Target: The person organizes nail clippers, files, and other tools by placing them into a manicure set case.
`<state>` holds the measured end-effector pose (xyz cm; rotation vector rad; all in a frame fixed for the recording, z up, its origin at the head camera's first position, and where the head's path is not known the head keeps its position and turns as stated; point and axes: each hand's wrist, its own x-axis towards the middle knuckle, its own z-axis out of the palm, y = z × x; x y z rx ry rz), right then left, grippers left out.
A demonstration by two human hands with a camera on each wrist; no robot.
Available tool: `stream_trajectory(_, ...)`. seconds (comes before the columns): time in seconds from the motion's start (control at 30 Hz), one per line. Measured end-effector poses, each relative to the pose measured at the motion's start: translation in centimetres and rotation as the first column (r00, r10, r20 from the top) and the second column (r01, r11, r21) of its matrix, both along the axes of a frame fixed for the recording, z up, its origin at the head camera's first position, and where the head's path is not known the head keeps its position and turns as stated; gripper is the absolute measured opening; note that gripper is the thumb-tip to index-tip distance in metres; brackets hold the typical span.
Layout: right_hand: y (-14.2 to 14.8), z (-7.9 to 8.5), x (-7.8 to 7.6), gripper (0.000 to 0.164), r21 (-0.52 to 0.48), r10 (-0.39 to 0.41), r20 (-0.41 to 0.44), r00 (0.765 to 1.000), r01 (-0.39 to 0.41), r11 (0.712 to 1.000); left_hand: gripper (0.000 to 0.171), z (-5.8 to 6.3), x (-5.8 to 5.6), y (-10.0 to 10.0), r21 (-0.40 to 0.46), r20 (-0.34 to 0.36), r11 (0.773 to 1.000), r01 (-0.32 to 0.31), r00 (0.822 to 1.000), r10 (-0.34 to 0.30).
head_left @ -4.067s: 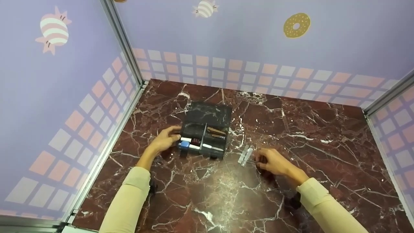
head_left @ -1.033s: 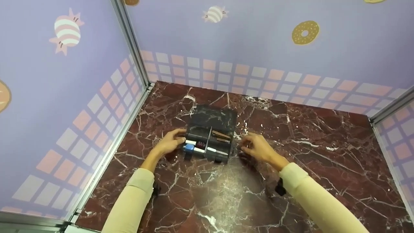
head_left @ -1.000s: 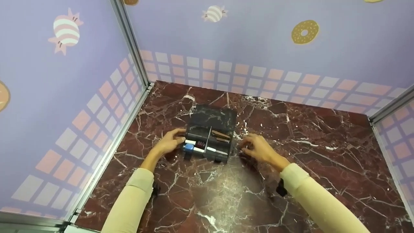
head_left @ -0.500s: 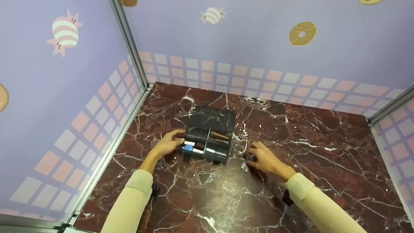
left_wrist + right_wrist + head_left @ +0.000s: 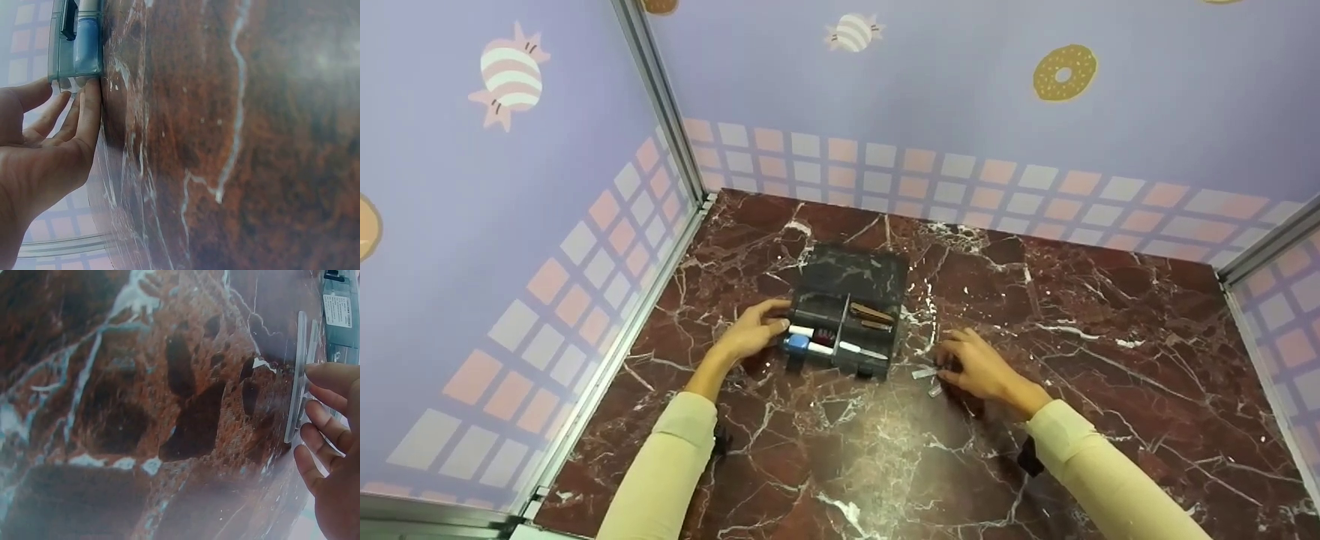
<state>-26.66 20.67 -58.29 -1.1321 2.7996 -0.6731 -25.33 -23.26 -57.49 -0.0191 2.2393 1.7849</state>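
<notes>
A dark see-through plastic case (image 5: 851,271) lies with its lid folded back. My left hand (image 5: 751,330) holds its left end; in the left wrist view the thumb is at the rim and the fingers are against the end wall. Inside, a thin divider (image 5: 842,324) parts the compartments, and a blue-capped item (image 5: 797,343), white sticks and brown pieces lie around it. Right of the case, my right hand (image 5: 976,365) pinches clear plastic strips (image 5: 298,377). In the head view, two strip ends (image 5: 922,373) splay apart from under the fingers, which hide the rest.
Red-brown marbled tabletop (image 5: 825,442) spreads around the case. Patterned purple panels (image 5: 945,90) stand behind it and at both sides, framed by metal rails (image 5: 656,97). A white printed label (image 5: 337,310) shows on the case in the right wrist view.
My right hand has moved away from the case's right side, toward the front right. The strips, unseen a second ago, now show splayed below its fingers. My left hand stays on the case.
</notes>
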Motion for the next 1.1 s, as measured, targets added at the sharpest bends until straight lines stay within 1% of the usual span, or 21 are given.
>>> stream_trajectory(0.13, 0.0, 0.0, 0.0, 0.018, -0.018, -0.007, 0.023, 1.000, 0.007, 1.000, 0.049, 0.1, 0.1, 0.1, -0.021, -0.008, 1.000, 0.007, 1.000, -0.007)
stream_trajectory(0.23, 0.1, 0.0, 0.0, 0.018, -0.038, -0.003, 0.039, 0.999, 0.004, 0.999, 0.049, 0.1, 0.1, 0.1, -0.027, 0.001, 1.000, 0.006, 1.000, -0.006)
stream_trajectory(0.37, 0.1, -0.2, 0.0, 0.017, -0.047, 0.006, 0.037, 0.999, -0.004, 0.999, 0.049, 0.2, 0.1, 0.0, -0.019, 0.005, 1.000, 0.001, 1.000, 0.000)
stream_trajectory(0.47, 0.2, -0.1, 0.0, 0.014, -0.056, 0.018, 0.040, 0.999, -0.016, 0.998, 0.048, 0.2, 0.1, 0.0, -0.031, -0.004, 0.999, 0.008, 1.000, -0.008)
stream_trajectory(0.6, 0.4, 0.3, -0.2, 0.012, -0.107, 0.028, 0.067, 0.997, -0.021, 0.994, 0.049, 0.1, 0.1, -0.1, -0.033, -0.012, 0.999, 0.020, 1.000, -0.021)
stream_trajectory(0.73, 0.3, 1.1, -0.7, 0.010, -0.162, 0.009, 0.107, 0.994, 0.009, 0.987, 0.048, 0.1, 0.0, 0.0, -0.031, -0.020, 0.999, 0.016, 1.000, -0.017)
stream_trajectory(0.87, -0.4, 2.3, -1.4, 0.009, -0.213, -0.022, 0.154, 0.988, 0.055, 0.975, 0.048, 0.1, 0.0, 0.0, -0.042, -0.018, 0.999, 0.005, 1.000, -0.006)
stream_trajectory(0.97, -1.4, 2.9, -1.8, 0.009, -0.246, -0.048, 0.174, 0.983, 0.091, 0.965, 0.048, 0.2, 0.1, 0.0, -0.049, -0.017, 0.999, 0.007, 1.000, -0.008)
stream_trajectory(1.1, -3.3, 3.4, -2.4, 0.008, -0.267, -0.085, 0.184, 0.979, 0.133, 0.955, 0.049, 0.2, 0.2, 0.0, -0.063, -0.024, 0.998, 0.014, 1.000, -0.016)
